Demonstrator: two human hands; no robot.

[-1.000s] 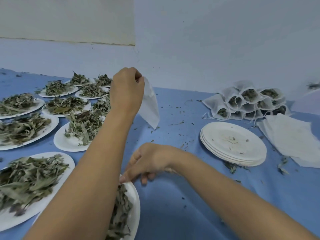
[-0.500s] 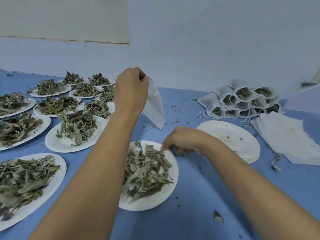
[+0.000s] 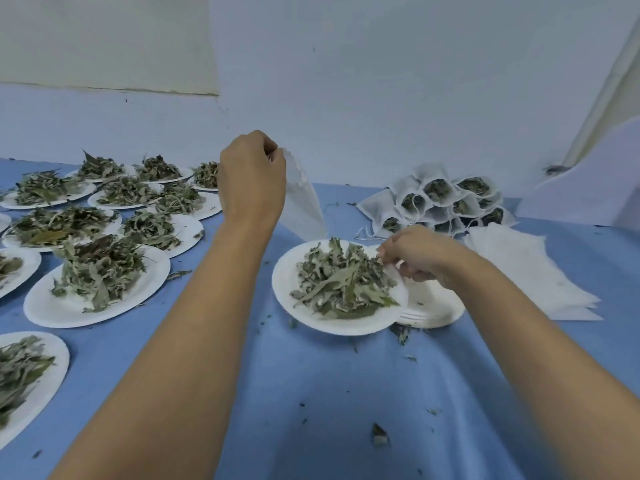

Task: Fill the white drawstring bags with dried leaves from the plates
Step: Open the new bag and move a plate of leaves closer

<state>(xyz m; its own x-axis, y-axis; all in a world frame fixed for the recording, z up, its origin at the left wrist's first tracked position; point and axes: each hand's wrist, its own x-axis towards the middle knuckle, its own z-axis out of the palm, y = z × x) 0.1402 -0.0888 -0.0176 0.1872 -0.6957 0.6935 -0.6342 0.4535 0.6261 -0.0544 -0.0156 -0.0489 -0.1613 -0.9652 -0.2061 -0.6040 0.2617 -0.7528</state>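
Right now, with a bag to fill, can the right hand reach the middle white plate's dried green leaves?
Likely yes: the right hand grips that white plate by its rim, right beside the leaves.

Leaf plate (image 3: 284,285) overlaps the plate stack (image 3: 434,308); filled bags (image 3: 439,197) lie behind.

Twelve plates with leaves (image 3: 45,308) are visible: eleven at the left of the bench (image 3: 311,393), plus one middle plate (image 3: 287,282). There is one single empty bag (image 3: 301,202). The far right pile has about eight filled bags (image 3: 438,190). For the stacked empty plates (image 3: 433,306) and flat bags (image 3: 526,271), the number is unclear.
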